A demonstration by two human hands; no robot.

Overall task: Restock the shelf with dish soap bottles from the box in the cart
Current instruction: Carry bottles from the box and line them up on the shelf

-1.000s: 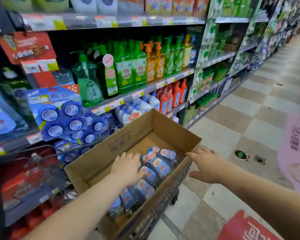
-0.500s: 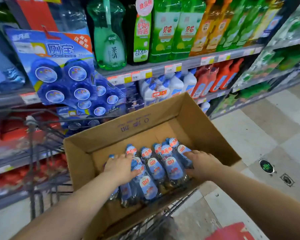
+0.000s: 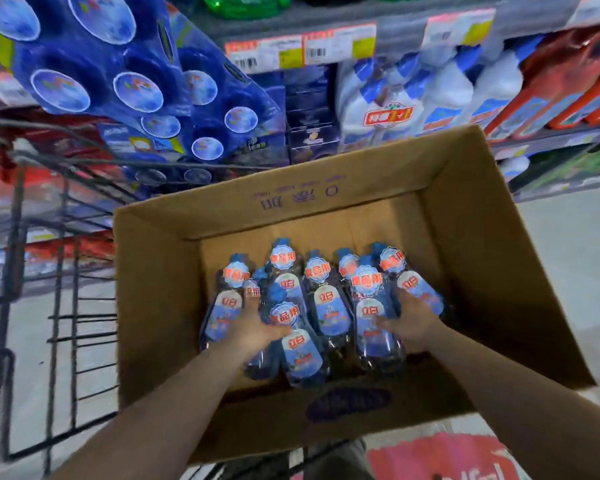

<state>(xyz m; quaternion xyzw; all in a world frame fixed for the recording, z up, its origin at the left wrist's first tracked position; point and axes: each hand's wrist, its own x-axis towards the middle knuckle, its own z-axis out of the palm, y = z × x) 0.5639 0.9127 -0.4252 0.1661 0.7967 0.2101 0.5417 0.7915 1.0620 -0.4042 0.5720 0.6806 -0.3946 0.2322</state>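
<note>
An open cardboard box [image 3: 482,258] rests in a wire cart [image 3: 59,306]. Several clear dish soap bottles [image 3: 328,306] with blue labels and round red-lettered tags lie side by side in it, necks pointing away from me. My left hand [image 3: 253,327] is down among the left bottles, fingers curled around one lying near the box's front [image 3: 300,351]. My right hand [image 3: 411,318] lies over the right bottles, fingers wrapped on one [image 3: 373,317]. The grip of both hands is partly blurred.
The shelf [image 3: 430,32] with price tags runs across the top. Below it stand white bottles with blue caps [image 3: 430,88] and red bottles [image 3: 568,84]. Blue hanging packs [image 3: 118,74] crowd the upper left. Tiled floor [image 3: 568,237] lies to the right.
The view has tipped down and closer to the box. Both hands went from the box's rim down into it and closed around bottles.
</note>
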